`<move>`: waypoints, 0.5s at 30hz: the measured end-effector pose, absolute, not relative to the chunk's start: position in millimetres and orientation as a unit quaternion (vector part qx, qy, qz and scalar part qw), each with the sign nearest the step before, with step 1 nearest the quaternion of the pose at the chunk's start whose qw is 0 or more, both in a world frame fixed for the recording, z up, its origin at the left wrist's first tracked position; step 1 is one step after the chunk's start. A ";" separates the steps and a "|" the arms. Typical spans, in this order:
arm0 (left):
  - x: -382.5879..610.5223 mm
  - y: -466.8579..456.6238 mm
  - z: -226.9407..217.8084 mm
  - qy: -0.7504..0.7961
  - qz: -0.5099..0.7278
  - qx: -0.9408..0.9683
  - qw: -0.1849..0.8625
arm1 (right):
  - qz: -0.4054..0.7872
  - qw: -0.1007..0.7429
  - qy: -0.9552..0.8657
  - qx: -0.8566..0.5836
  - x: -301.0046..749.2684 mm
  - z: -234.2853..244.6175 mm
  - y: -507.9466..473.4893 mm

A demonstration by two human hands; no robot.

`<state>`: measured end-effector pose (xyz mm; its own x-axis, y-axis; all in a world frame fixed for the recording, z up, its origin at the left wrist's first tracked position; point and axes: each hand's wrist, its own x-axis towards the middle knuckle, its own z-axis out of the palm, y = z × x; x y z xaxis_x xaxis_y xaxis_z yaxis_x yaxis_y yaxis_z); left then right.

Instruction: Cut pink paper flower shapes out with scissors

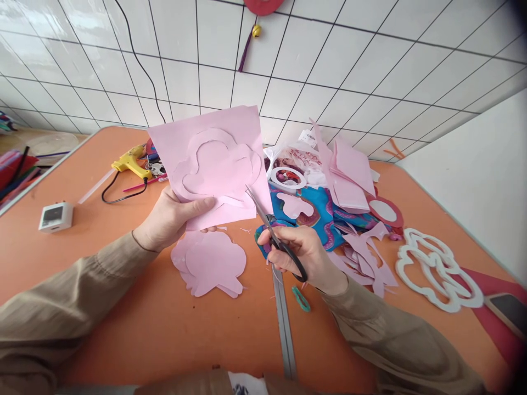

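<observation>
My left hand [177, 215] pinches the lower edge of a pink felt sheet [242, 123], thumb in front and fingers behind. Rounded, cloud-like outlines are marked on the sheet, which is raised off the table. In my right hand [307, 252] are black-handled scissors [269, 219], fingers through the loops. Their tips lie at the sheet's lower right part; whether they bite into the felt I cannot tell. Below the sheet, several pink cut-out shapes [214, 263] lie in a stack. A smaller pink piece [294, 205] rests on blue patterned fabric [325, 219].
A yellow glue gun [130, 163] and a white charger block [56, 216] lie at left. To the right are pink scraps [370, 258], folded pink felt [352, 173], white cloud-shaped outlines [438, 269] and a phone-like dark object [510, 310]. A tiled wall [329, 66] borders the orange table [164, 340].
</observation>
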<state>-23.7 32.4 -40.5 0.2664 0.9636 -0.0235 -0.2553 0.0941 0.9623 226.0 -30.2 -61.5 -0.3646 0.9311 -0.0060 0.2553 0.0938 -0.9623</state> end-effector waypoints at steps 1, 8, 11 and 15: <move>-23.8 32.6 -40.1 0.373 0.476 0.473 0.641 | 0.498 0.338 -0.658 -0.452 226.0 -61.1 -30.2; -25.7 35.0 -39.1 0.373 0.470 0.476 0.643 | 0.480 0.341 -0.675 -0.444 224.7 -57.7 -29.6; -29.8 37.6 -40.6 0.367 0.458 0.480 0.652 | 0.479 0.340 -0.681 -0.436 224.6 -57.8 -29.3; -34.1 40.4 -40.8 0.359 0.436 0.487 0.666 | 0.484 0.334 -0.681 -0.436 224.9 -58.2 -29.2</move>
